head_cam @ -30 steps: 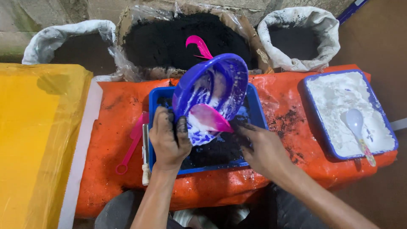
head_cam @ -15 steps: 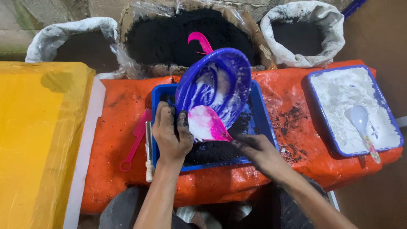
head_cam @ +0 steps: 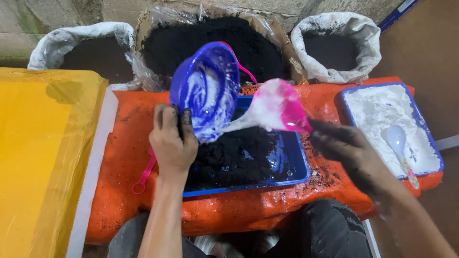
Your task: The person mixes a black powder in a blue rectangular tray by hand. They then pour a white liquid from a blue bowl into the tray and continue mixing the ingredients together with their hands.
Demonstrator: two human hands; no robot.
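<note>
Nearest, left hand (head_cam: 172, 141): clamped on the blue bowl (head_cam: 206, 90), tilted above the blue tray (head_cam: 291, 165) of dark soil.
Right hand (head_cam: 346, 148): gripping the pink scoop (head_cam: 275, 111), now withdrawn from the bowl; scraping looks finished.
Farther: soil sacks (head_cam: 334, 43).

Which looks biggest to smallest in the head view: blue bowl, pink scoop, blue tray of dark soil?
1. Blue tray of dark soil.
2. Blue bowl, though it is raised nearer the camera.
3. Pink scoop, also raised.
</note>
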